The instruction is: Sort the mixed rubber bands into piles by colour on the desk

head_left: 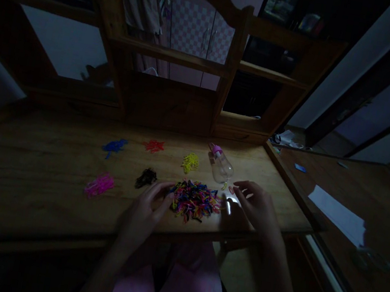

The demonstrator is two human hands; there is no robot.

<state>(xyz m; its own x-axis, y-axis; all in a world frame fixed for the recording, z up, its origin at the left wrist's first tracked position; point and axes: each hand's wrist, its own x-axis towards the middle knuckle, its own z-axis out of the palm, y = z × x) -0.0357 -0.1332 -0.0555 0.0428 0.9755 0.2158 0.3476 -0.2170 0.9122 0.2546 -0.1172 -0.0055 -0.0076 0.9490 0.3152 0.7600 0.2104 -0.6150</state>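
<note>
A pile of mixed-colour bands (195,200), which look like small rubber bands, lies on the wooden desk near its front edge. At the pile's left edge is my left hand (147,208), its thumb and forefinger apart and touching the outermost bands. To the right of the pile, my right hand (255,206) has thumb and forefinger close together at a reddish rubber band (231,190), seemingly pinched at their tips. A yellow band (224,186) lies just left of it. Behind stands out a clear bulb-shaped bottle (223,169) with a pink cap, lying on its side.
Single-colour heaps lie around the pile: blue (114,146), red (153,146), yellow (189,162), black (146,178) and pink (99,185). A wooden shelf unit (172,57) rises at the desk's back. White paper (336,214) rests on a brown surface to the right.
</note>
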